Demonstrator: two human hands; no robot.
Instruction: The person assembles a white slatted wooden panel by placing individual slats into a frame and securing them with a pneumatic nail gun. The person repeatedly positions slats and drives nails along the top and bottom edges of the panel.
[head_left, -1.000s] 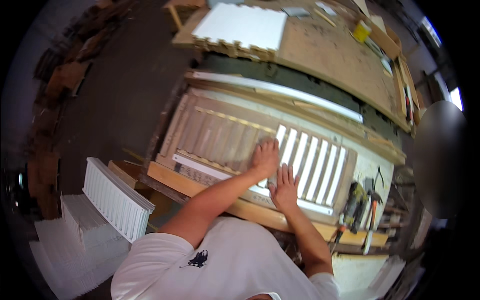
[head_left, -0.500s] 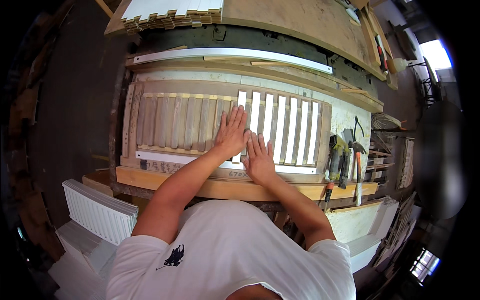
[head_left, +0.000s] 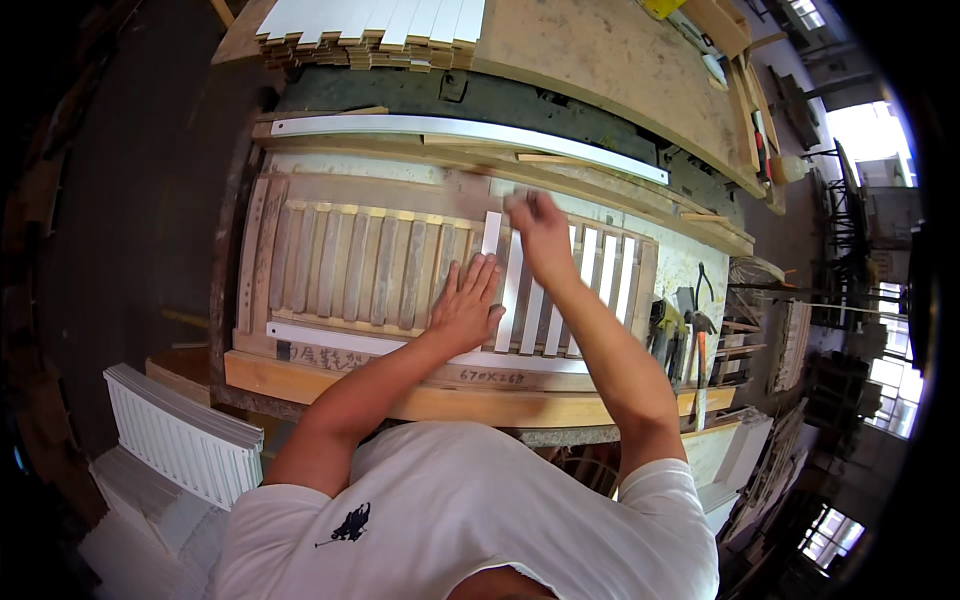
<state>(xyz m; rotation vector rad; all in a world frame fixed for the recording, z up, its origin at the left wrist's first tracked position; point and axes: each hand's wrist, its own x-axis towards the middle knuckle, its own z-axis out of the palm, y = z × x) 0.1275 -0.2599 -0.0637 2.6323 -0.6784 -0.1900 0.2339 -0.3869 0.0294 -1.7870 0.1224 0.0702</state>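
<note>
My left hand [head_left: 467, 308] lies flat, fingers stretched forward, on the leftmost white slat [head_left: 492, 232] and the wooden jig around it. Several white slats [head_left: 509, 290] stand side by side in the jig's right half, between wooden spacer strips [head_left: 385, 268]. My right hand [head_left: 545, 240] is raised over the slats' far ends; its fingers look curled but are smeared by motion, so whether they hold anything is hidden. A white rail [head_left: 330, 335] runs along the jig's near side, partly under my left forearm. The jig's left half holds bare wooden strips.
A long white rail [head_left: 470, 137] lies beyond the jig. Right of it are a hammer [head_left: 701, 350] and a power tool [head_left: 664, 325]. White slats are stacked [head_left: 370, 25] on the far bench. Finished-looking white slatted panels [head_left: 185, 435] stand at the lower left.
My right hand has lifted off the near ends of the slats and swung forward to their far ends. My left hand stays on the leftmost white slat. The whole view has shifted slightly.
</note>
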